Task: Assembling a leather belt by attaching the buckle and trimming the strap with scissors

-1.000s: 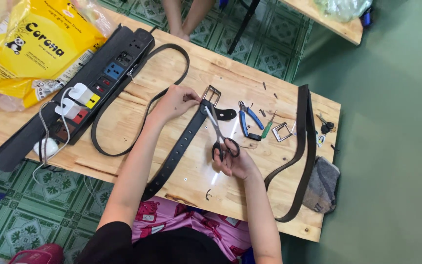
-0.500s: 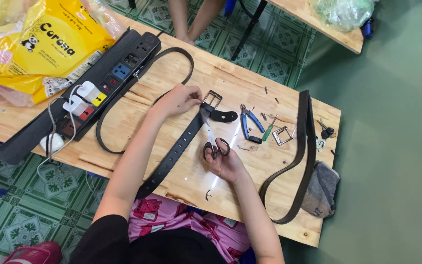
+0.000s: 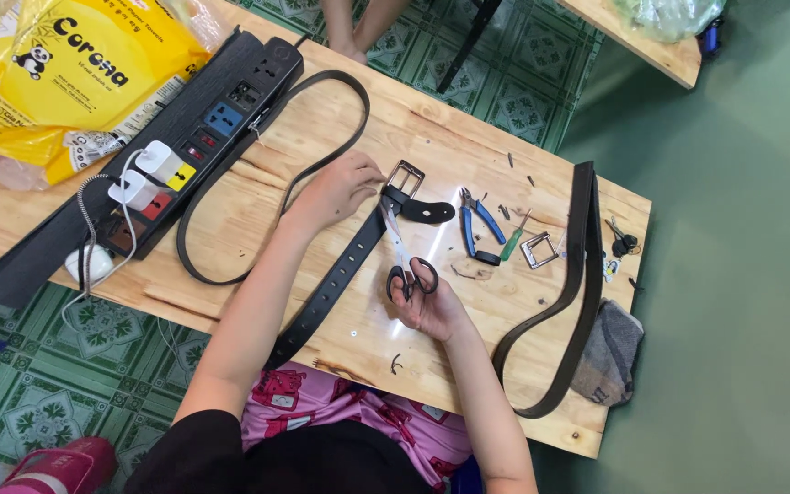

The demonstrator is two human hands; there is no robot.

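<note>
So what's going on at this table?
A person works on a black belt lying across a wooden table. The left hand pins the belt near its buckle, while the right hand holds scissors with the blades at the belt's buckle end. Blue pliers, a loose buckle and two more belts lie nearby.

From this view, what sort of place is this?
Likely a home or small-shop leatherwork bench: black belts on a bare wooden table, scissors in the right hand, blue-handled pliers, over patterned green floor tiles.
</note>
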